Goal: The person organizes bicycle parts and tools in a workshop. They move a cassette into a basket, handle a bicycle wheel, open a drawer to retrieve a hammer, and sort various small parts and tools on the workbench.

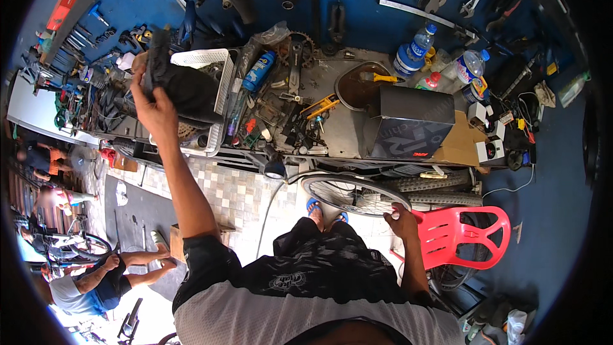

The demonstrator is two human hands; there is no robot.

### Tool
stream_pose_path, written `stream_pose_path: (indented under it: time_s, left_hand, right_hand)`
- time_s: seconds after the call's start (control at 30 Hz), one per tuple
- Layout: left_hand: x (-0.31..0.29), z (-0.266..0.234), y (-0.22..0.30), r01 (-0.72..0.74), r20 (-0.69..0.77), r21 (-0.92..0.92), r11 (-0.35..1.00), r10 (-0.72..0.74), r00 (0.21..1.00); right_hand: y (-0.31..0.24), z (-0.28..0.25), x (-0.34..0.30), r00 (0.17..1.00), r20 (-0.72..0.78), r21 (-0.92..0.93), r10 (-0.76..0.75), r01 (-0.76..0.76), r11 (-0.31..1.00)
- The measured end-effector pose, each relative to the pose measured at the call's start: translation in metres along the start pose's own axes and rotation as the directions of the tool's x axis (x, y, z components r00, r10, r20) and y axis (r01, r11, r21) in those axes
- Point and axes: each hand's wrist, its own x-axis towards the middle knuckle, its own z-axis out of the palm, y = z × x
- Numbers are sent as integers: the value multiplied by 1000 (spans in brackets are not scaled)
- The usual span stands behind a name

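My left hand (158, 114) is curled around a black, soft-looking bundle (182, 92), fingers on its 9 o'clock side and thumb toward 3. With 12 o'clock straight ahead at the blue tool wall (348, 22), the hand is out at 11 from my chest, and it is much the nearer hand to the bundle. From my fingertips the bulk of it lies toward 3 o'clock, over the white plastic basket (223, 99); whether it touches the rim I cannot tell. A narrow, upright part of the bundle points to 12, blurred at its tip, while the wider body slopes away, so its long axis runs roughly from 11 to 4, with the lower end toward 4.

My right hand (405, 227) is at 1 o'clock from me, well apart from the bundle. Its fingers are bent in beside the bicycle wheel (350, 197), which lies toward 10 from them, its foreshortened long axis running 10 to 4. I cannot tell whether they are clamped on the rim.
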Motion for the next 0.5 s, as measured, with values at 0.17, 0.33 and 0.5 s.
stream_pose_path:
  time_s: [0.17,0.33,0.5]
  left_hand:
    - [-39,-40,12,102,8,75,992,-103,995]
    - [-93,-76,-6,154,17,106,982,-157,987]
    - [-138,-80,0,393,84,22,919,-393,916]
  right_hand:
    - [4,0,22,991,7,-61,-134,134,989]
    - [-57,-18,38,966,29,29,-257,257,966]
    - [-153,-35,77,897,-171,280,-407,441,853]
